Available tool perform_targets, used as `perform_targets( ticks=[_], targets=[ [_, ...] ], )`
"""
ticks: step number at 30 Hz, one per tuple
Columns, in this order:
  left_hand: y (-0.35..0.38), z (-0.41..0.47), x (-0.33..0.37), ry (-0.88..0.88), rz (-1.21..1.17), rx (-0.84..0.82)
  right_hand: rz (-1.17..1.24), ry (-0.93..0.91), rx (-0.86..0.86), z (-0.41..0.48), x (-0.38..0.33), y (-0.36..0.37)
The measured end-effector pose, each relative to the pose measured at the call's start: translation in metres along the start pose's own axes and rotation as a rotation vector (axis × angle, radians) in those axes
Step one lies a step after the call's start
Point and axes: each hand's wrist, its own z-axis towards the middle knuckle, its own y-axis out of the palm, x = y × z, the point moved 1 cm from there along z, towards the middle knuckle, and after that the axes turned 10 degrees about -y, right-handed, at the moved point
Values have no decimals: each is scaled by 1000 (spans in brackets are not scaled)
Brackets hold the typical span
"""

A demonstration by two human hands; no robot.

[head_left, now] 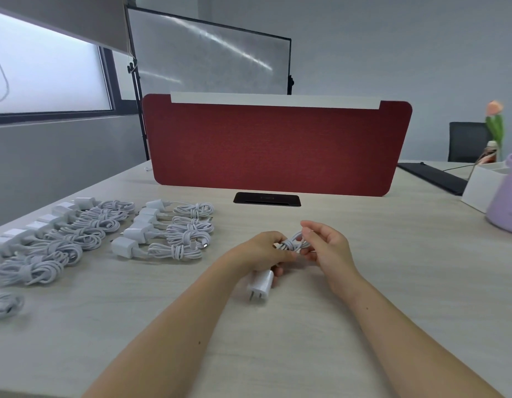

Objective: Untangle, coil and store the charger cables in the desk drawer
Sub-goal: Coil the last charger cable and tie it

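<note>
I count about a dozen coiled chargers [188, 235] lined up desk-left, left hand [263, 249] and right hand [328, 249] both pinching the current cable [295, 243] mid-wrap over the desk [378, 282], drawer out of view, so probably nothing stored yet.

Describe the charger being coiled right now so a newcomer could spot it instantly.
Start at the red divider across the desk. In front of it, the left hand and right hand hold a white cable bundle, its plug below the left hand. Unlike the chargers laid in rows at the left, this one is held.
</note>
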Motion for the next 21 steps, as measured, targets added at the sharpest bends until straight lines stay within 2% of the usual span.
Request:
perform_targets(
  ticks=[8,12,16,21],
  targets=[
    [-20,-44,-31,118,612,321,-180,-17,-261,-28,-12,15],
    [-39,-76,-53,154,714,364,-154,-40,-404,-49,-18,31],
    [-60,-106,-72,209,815,460,-147,-68,-471,-71,-21,58],
    [-83,-133,-96,319,975,610,-404,-230,-494,-89,-20,91]
  ],
)
